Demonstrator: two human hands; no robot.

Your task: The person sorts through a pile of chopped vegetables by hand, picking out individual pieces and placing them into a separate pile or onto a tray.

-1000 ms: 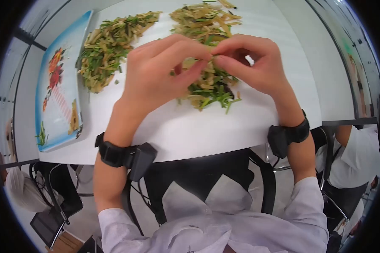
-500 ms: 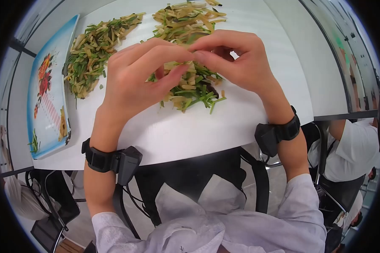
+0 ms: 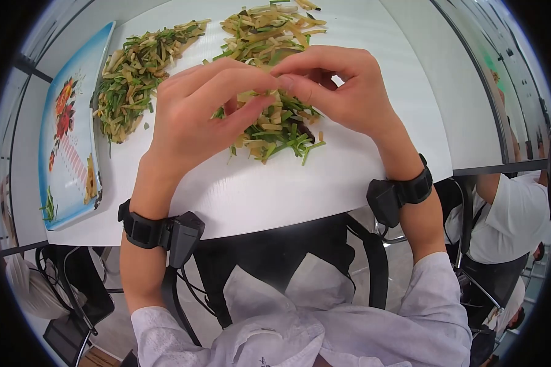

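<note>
My left hand (image 3: 211,110) and my right hand (image 3: 343,88) meet at the fingertips above a pile of chopped green and yellowish vegetable pieces (image 3: 275,131). Both hands are closed in a pinch. Whatever lies between the fingertips is too small or hidden to name. Part of the pile is covered by my hands and stretches away behind them, with a dark purplish piece near its right side. To the left of my left hand lies a second heap of similar chopped pieces (image 3: 128,82). Each wrist wears a black strapped device.
A blue-rimmed tray (image 3: 54,223) with a flower print stands at the left edge of the white table (image 3: 275,202). Small green bits and a yellowish piece lie on it. Low white partitions flank the table. Other people sit beyond at the left and right, near black chairs (image 3: 82,300).
My hands stay pinched together in almost the same spot. Only slight finger motion shows, and the piles look unchanged.
</note>
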